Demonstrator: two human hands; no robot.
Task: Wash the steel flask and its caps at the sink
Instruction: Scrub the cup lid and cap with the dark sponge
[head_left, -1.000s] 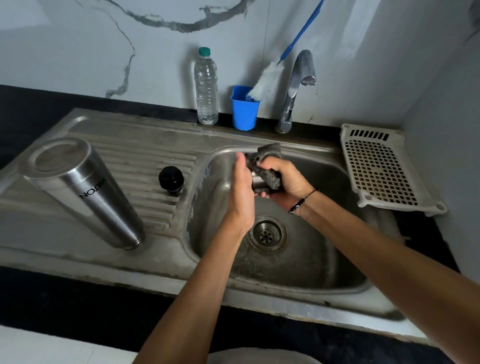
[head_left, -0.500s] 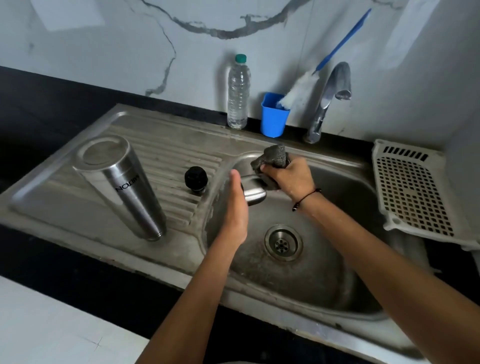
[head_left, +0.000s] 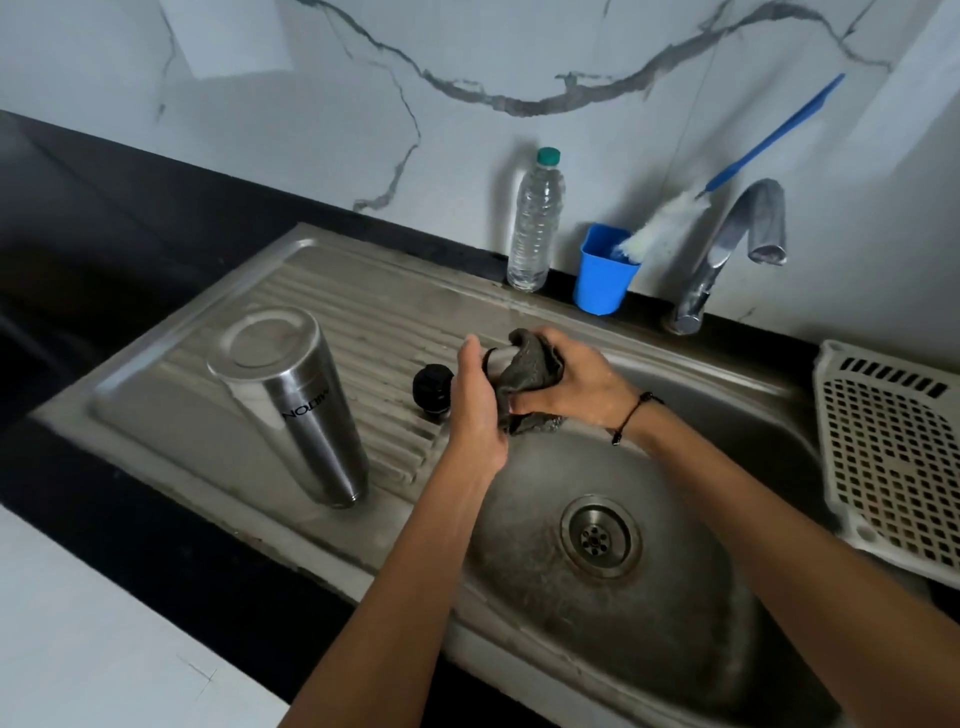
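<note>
- The small steel cap (head_left: 493, 358) is gripped by the left hand (head_left: 475, 400); the grey scrubbing cloth (head_left: 530, 382) is clutched by the right hand (head_left: 576, 382).
- The cap is best turned steadily at the sink basin's (head_left: 727, 415) 11 o'clock rim.

Both forearms are bare, with no sleeves in view. The right hand (head_left: 576, 382) wears a thin black cord bracelet (head_left: 631, 415) at the wrist, seemingly knotted with a short loose end. The left hand (head_left: 475, 400) is bare.

Drainboard: your flask (head_left: 296, 400) stands inverted, cap (head_left: 431, 387) to its right.
Behind sink (head_left: 769, 395): bottle (head_left: 535, 223), cup (head_left: 602, 273), tap (head_left: 727, 254).
Right: tray (head_left: 893, 457).
</note>
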